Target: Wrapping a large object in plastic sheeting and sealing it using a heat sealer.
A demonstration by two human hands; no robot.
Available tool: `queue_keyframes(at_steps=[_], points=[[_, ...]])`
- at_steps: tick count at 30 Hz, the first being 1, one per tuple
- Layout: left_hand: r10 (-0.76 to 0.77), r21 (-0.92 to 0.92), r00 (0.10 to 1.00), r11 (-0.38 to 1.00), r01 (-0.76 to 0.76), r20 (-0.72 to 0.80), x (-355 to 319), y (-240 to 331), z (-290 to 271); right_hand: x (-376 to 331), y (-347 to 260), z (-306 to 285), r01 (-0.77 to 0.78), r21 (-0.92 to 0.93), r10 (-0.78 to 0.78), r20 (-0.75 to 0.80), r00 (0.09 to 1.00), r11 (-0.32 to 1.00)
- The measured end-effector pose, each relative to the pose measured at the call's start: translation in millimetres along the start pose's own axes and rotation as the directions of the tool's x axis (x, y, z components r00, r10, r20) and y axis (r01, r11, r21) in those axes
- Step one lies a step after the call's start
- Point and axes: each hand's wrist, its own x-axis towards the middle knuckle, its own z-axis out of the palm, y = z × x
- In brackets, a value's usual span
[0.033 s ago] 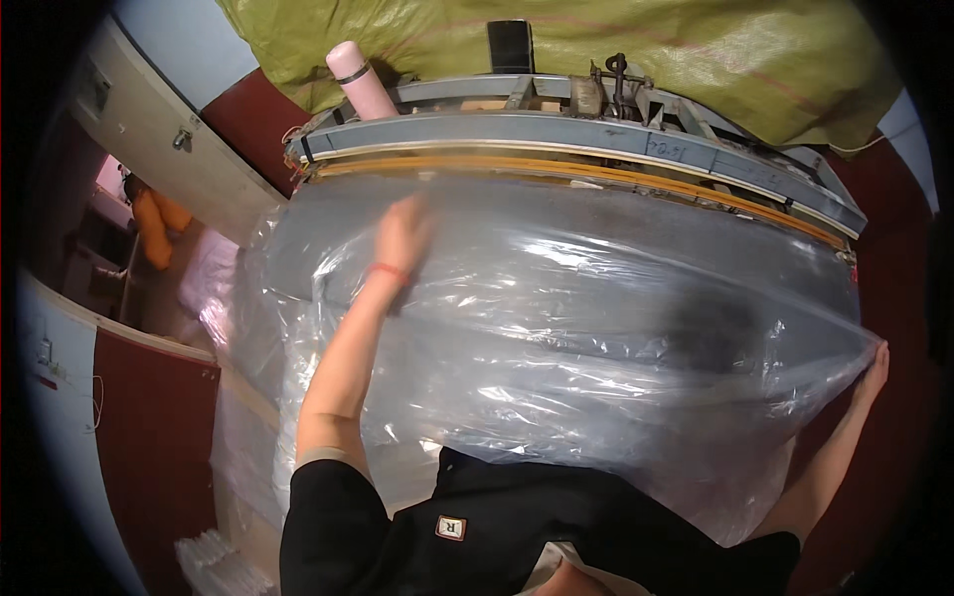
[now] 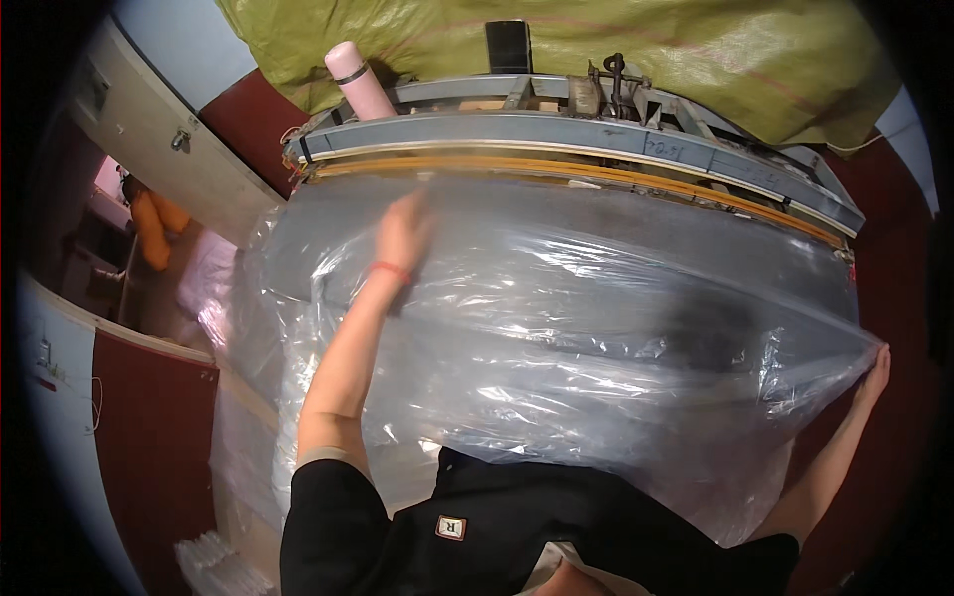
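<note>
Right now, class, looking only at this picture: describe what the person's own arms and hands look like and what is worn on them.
Both forearms are bare. The left hand is bare, with a thin red band around its wrist. Short black sleeves of a black top cover the upper arms, and the top carries a small white square patch on the chest. The right hand is bare too; no ring, glove or watch shows.
</note>
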Motion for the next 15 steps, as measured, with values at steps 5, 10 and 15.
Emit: queue_keyframes(at_steps=[5,10,15], points=[[0.155,0.209,0.988,0.966,-0.155,0.015,5.7,4.0,-0.7,20.6,5.3,-35.9,0.058,-0.027,-0.057,0.013,0.998,0.998],[-0.139,-0.229,0.945,0.971,0.071,-0.296,26.9,16.5,5.6,68.8,2.9,-2.4,0.059,-0.355,-0.076,-0.035,0.996,0.933],[-0.427,-0.429,0.834,0.864,0.263,-0.349,55.1,-42.8,17.1,40.4,34.0,151.6,0.366,-0.752,-0.586,-0.034,0.809,0.549]])
